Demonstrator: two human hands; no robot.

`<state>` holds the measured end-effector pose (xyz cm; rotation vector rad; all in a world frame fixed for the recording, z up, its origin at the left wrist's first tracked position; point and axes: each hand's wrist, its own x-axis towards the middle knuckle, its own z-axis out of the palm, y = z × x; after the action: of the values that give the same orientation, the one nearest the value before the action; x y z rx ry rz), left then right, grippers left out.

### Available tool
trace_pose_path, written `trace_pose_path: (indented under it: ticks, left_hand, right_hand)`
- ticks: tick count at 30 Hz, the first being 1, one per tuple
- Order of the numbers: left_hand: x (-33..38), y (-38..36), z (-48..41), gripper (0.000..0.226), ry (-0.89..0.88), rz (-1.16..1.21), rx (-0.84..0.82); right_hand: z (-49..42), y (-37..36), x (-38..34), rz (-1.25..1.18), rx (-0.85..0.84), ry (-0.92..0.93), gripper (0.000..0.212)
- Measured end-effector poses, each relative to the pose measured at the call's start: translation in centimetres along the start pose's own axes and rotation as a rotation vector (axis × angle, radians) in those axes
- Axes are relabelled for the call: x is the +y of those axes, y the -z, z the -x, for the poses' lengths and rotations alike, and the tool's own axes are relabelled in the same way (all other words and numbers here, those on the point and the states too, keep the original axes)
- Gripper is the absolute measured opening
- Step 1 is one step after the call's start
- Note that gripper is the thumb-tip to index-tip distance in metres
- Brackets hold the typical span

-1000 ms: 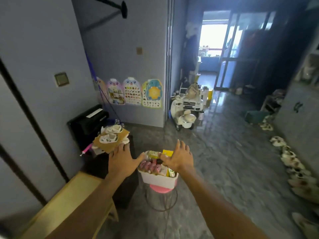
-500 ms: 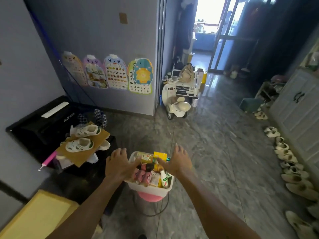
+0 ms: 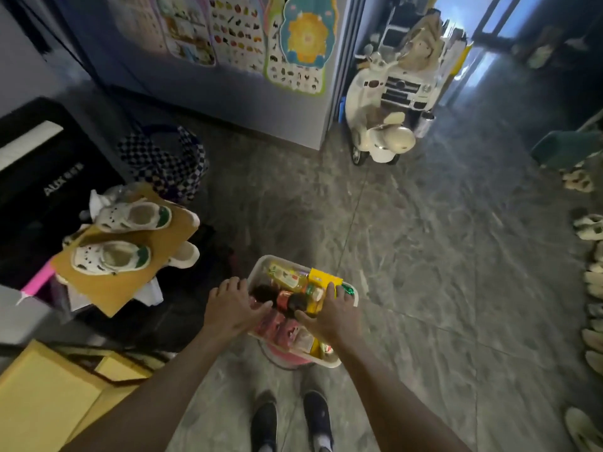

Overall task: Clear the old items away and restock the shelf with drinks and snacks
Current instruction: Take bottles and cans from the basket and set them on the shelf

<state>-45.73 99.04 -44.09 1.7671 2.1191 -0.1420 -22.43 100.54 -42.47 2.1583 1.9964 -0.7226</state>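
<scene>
I saw the white bin [image 3: 336, 364] full of drinks and snacks: a dark bottle [image 3: 293, 301] with a red label, a yellow packet [image 3: 321, 278], some pink packs [image 3: 277, 324]. It stood on a pink stool [image 3: 287, 358], directly between my fingers. My left hand [image 3: 235, 308] gripped its left rim, thumb inside, fingers outside; my right hand [image 3: 332, 316] gripped the right rim likewise.

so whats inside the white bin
Visible in the white bin: a dark bottle, a yellowish bottle, a yellow packet, pink packs. The left hand and right hand cover parts; anything underneath is hidden.
</scene>
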Motion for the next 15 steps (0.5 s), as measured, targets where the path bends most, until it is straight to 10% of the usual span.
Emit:
trace_pose_path:
  ticks: [15]
  left_hand:
    - [7.7, -16.3, -20.6, 0.059, -0.490, -0.298, -0.166]
  right_hand:
    - [-13.6, -16.2, 5.9, -0.020, -0.143, 0.047, 0.047]
